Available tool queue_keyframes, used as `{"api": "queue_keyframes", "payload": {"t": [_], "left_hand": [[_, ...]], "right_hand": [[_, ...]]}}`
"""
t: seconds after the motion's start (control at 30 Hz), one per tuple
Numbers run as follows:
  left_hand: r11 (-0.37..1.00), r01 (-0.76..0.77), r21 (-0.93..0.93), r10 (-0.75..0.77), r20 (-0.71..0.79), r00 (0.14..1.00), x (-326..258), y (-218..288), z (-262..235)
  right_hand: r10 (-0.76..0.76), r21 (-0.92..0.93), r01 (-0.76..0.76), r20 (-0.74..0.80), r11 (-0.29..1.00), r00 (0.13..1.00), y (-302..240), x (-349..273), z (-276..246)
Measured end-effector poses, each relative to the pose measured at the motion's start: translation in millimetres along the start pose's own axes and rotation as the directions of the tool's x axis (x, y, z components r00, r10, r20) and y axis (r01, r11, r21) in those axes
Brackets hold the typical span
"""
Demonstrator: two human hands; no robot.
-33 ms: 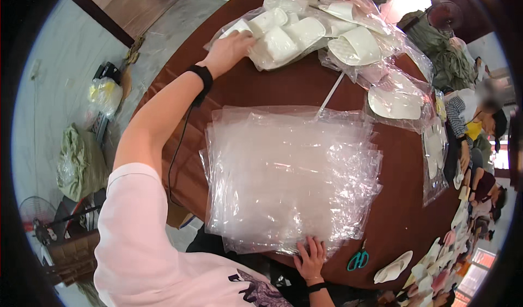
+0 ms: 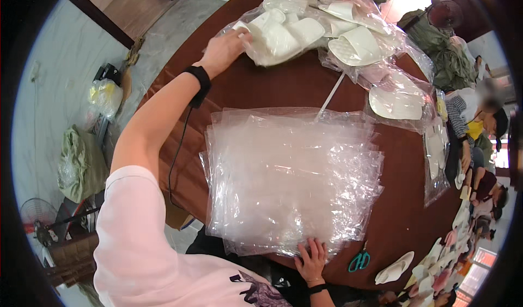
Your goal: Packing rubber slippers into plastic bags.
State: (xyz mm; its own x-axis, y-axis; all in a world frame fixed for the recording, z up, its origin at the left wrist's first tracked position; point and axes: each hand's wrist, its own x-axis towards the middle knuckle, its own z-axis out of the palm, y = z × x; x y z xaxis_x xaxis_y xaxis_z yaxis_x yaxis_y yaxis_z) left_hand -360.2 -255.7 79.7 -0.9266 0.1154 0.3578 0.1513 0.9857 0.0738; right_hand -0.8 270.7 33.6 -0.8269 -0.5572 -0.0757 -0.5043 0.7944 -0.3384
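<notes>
My left hand (image 2: 225, 51) reaches to the far side of the table, its fingers closed on the near-left edge of a clear plastic bag of white slippers (image 2: 291, 37). The bag lies at the front of a heap of similar bagged slippers. In the middle of the table is a loose stack of clear plastic bags (image 2: 278, 171) with uneven, shiny edges. On the near edge of that stack rests my right hand (image 2: 311, 260), its fingers spread and holding nothing.
Teal-handled scissors (image 2: 359, 261) and a white slipper (image 2: 394, 268) lie near right on the brown table cover (image 2: 261, 92). A white strip (image 2: 331, 95) sticks out beyond the stack. A dark cord (image 2: 177, 154) hangs along the left edge. Co-workers (image 2: 463, 111) sit at the right.
My left hand has shifted slightly, its fingers drawn in at the bag's edge, and the bagged slippers have moved a little. My right hand stays on the stack.
</notes>
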Motion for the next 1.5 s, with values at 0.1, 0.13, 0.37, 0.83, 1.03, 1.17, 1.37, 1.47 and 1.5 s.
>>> {"api": "queue_keyframes", "payload": {"t": [0.1,0.13,0.37,0.83,1.03,1.17,1.37,1.47,1.5], "left_hand": [[0.916,-0.020,-0.401,-0.147,-0.381,0.913,7.6,-23.7,-18.7],[0.867,0.059,-0.495,-0.249,-0.328,0.911,11.5,-21.2,-35.5],[0.512,-0.105,-0.853,-0.245,-0.262,0.933,-12.3,17.3,-123.8],[0.774,-0.479,-0.414,0.532,0.015,0.847,-237.8,236.9,-213.9],[0.966,-0.148,-0.211,0.200,0.247,0.948,-348.6,279.2,-158.7],[0.420,0.314,-0.851,-0.543,0.042,0.839,-381.6,294.1,-151.0],[-0.435,0.538,-0.722,-0.381,0.689,0.616,-368.2,306.7,-140.8],[-0.427,0.532,-0.732,-0.331,0.674,0.661,-366.4,296.3,-124.1],[-0.481,0.511,-0.712,-0.355,0.691,0.630,-366.8,295.7,-118.7]], "right_hand": [[-0.004,0.002,0.004,-0.017,1.000,1.000,-1.0,-2.2,-0.6],[-0.002,0.011,0.002,-0.023,1.000,1.000,1.4,-3.1,0.3],[-0.038,0.092,0.048,-0.103,0.995,0.994,-5.1,-6.4,-6.2],[-0.113,0.024,0.130,-0.358,0.991,0.927,-2.9,-20.4,8.0],[-0.077,0.007,0.086,-0.383,0.996,0.920,4.8,-25.4,21.3],[-0.101,0.073,0.143,-0.413,0.987,0.905,10.9,-29.7,21.6],[-0.154,-0.005,0.162,-0.353,0.987,0.923,2.3,-32.9,7.1],[-0.151,-0.058,0.140,-0.318,0.988,0.936,5.4,-38.4,-9.2],[-0.158,-0.019,0.163,-0.376,0.986,0.913,16.8,-44.0,-10.0]]}}
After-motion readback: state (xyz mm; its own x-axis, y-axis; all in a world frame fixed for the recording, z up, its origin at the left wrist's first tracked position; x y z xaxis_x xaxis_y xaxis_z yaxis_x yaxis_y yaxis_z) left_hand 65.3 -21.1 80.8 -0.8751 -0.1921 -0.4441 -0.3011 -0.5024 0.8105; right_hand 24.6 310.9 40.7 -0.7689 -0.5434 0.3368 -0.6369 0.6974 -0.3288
